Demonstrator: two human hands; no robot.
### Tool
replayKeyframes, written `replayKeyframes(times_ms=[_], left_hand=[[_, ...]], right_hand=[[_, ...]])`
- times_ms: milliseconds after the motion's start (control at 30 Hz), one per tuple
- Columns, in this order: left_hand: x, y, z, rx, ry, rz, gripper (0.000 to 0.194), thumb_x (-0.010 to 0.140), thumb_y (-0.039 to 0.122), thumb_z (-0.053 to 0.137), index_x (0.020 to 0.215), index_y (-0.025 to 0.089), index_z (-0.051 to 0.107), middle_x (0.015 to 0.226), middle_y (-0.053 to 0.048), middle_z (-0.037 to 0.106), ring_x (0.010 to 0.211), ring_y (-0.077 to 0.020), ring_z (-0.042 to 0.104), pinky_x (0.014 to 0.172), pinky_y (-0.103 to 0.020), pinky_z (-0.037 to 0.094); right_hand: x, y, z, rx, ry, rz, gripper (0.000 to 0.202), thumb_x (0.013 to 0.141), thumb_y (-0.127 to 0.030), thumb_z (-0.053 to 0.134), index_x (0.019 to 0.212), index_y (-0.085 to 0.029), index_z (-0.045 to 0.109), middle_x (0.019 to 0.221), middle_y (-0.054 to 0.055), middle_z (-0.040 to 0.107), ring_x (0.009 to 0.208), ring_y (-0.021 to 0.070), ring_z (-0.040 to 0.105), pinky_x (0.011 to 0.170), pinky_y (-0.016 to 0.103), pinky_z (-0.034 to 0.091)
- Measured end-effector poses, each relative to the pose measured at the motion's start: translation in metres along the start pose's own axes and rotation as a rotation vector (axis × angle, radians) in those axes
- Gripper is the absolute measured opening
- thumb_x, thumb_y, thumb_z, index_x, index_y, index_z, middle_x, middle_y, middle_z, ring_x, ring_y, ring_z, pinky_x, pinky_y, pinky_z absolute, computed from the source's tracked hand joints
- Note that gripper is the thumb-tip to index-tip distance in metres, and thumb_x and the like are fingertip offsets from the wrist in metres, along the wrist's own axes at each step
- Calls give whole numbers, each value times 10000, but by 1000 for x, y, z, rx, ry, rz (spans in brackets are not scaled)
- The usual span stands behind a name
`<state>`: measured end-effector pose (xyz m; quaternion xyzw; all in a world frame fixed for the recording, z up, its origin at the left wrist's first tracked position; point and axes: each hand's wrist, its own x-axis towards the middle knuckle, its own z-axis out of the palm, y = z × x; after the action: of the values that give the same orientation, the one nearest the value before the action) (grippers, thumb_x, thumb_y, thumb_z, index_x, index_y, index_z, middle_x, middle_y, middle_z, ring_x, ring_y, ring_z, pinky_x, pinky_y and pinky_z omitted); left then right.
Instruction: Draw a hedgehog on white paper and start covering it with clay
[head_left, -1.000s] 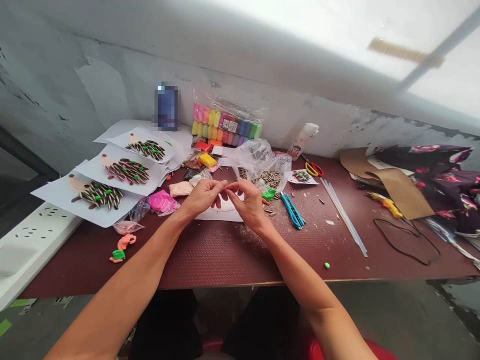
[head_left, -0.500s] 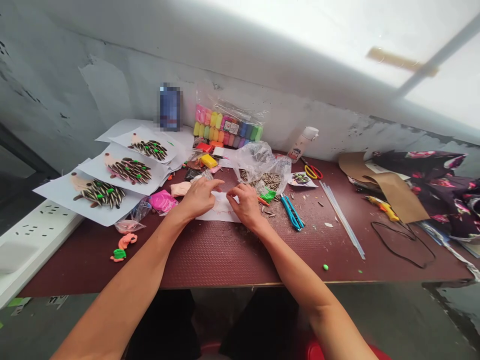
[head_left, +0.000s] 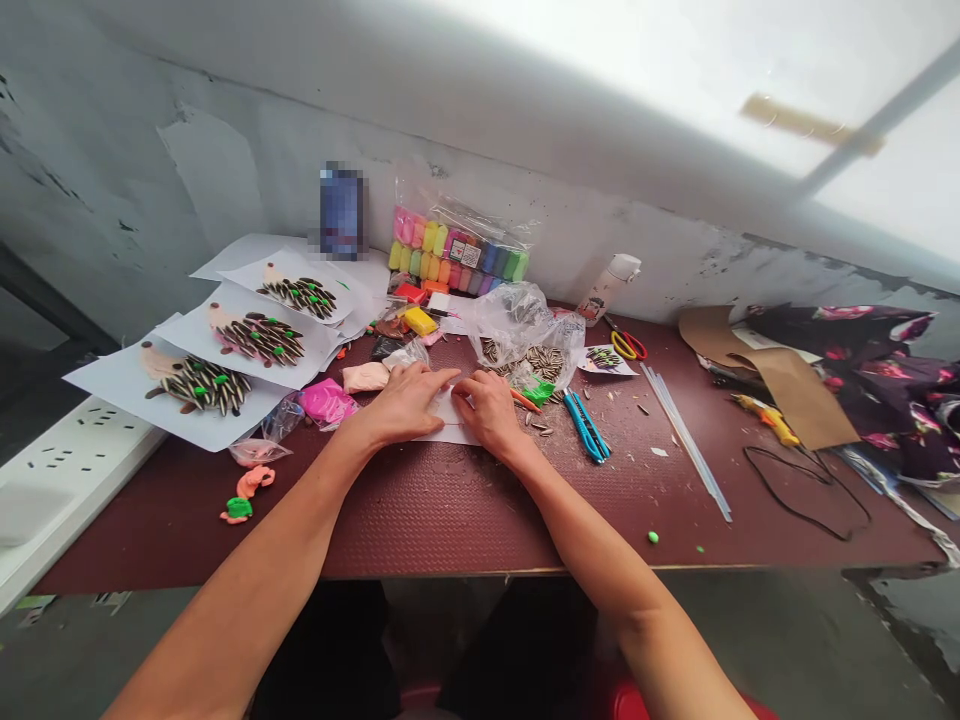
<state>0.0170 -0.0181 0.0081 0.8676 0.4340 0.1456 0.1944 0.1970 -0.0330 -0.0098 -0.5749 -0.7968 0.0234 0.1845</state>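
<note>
On the maroon tabletop, between my hands, lies a white sheet of paper [head_left: 444, 430] with a faint reddish line drawing, mostly covered now. My left hand [head_left: 405, 408] rests over the paper's left part, fingers stretched out and thumb apart. Close beside it, my right hand [head_left: 489, 410] is bent over the right part, thumb and fingertips pinched together; whatever they hold is too small or hidden to make out. Just behind my right hand sits a clear plastic bag [head_left: 517, 318] with striped sunflower seeds [head_left: 541, 362]. A pale pink clay lump [head_left: 365, 377] lies beyond my left hand.
Left are sheets bearing seed-covered hedgehogs [head_left: 206, 385], magenta clay [head_left: 328, 402] and a power strip [head_left: 75, 460]. Behind stands a pack of coloured clay [head_left: 457, 245]. Rightward lie a teal cutter [head_left: 586, 425], scissors [head_left: 626, 343], glue sticks [head_left: 686, 440] and a yellow glue gun [head_left: 776, 420].
My left hand has moved slightly right and down, covering more of the drawing. My right hand stays nearly in place, its thumb and fingers still together.
</note>
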Motion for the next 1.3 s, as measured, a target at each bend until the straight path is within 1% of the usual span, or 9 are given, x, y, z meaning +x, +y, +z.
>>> replayKeyframes(times_ms=[200, 367, 500, 567, 700, 833, 933, 1100, 1300], left_hand=[[0, 1, -2, 13, -17, -27, 771, 682, 195, 612, 1444, 241, 508, 1234, -107, 644, 1239, -351, 505, 1045, -464, 375], [0, 3, -5, 19, -42, -47, 763, 697, 207, 621, 1451, 235, 504, 1248, -109, 638, 1253, -358, 499, 1052, -461, 372], [-1, 4, -5, 11, -43, -52, 758, 699, 206, 614, 1448, 234, 502, 1264, -103, 641, 1258, -352, 496, 1059, -463, 370], [-1, 4, -4, 0, -44, -44, 748, 692, 203, 609, 1434, 235, 513, 1265, -97, 645, 1253, -347, 499, 1052, -462, 375], [-1, 3, -5, -6, -42, -42, 731, 685, 199, 606, 1411, 244, 532, 1274, -86, 648, 1252, -344, 503, 1040, -454, 383], [-1, 4, -7, -10, -67, -44, 753, 699, 202, 600, 1443, 220, 493, 1302, -90, 639, 1261, -334, 498, 1058, -459, 374], [-1, 5, -9, -10, -89, -51, 763, 704, 199, 593, 1458, 211, 473, 1311, -89, 633, 1263, -324, 497, 1071, -461, 366], [-1, 5, -8, 2, -87, -48, 760, 703, 201, 592, 1454, 220, 473, 1310, -92, 630, 1266, -321, 496, 1075, -460, 367], [-1, 4, -8, -2, -95, -46, 770, 712, 205, 594, 1469, 215, 453, 1324, -94, 628, 1281, -327, 488, 1075, -465, 367]], right_hand=[[-1, 2, 2, -26, -5, -41, 189, 969, -261, 585, 982, -237, 771, 871, 58, 631, 885, 220, 521, 802, 346, 370], [-6, 2, -2, -46, -19, -91, 201, 964, -227, 591, 1039, -255, 776, 926, 65, 639, 917, 225, 519, 824, 356, 370], [-7, 2, -6, -43, -20, -71, 205, 952, -233, 616, 1090, -255, 766, 964, 69, 647, 938, 230, 530, 840, 359, 379], [-6, 1, -8, -40, -8, -52, 215, 960, -229, 600, 1100, -244, 763, 960, 72, 651, 935, 231, 534, 844, 360, 383], [-6, -1, -10, -42, -2, -39, 265, 956, -155, 555, 1079, -241, 774, 936, 74, 647, 918, 228, 534, 827, 355, 379], [-10, -2, -12, -46, -10, -48, 312, 913, -101, 567, 1086, -251, 779, 947, 72, 642, 933, 227, 524, 833, 353, 365], [-11, -3, -13, -38, -37, -54, 332, 907, -97, 562, 1087, -267, 783, 973, 70, 638, 944, 221, 509, 845, 350, 354], [-12, -5, -11, -21, -75, -67, 331, 904, -105, 562, 1079, -267, 791, 994, 71, 631, 947, 216, 493, 873, 347, 353], [-12, -4, -14, -15, -44, -22, 409, 888, -71, 543, 1158, -279, 769, 1013, 75, 630, 959, 215, 502, 858, 342, 359]])
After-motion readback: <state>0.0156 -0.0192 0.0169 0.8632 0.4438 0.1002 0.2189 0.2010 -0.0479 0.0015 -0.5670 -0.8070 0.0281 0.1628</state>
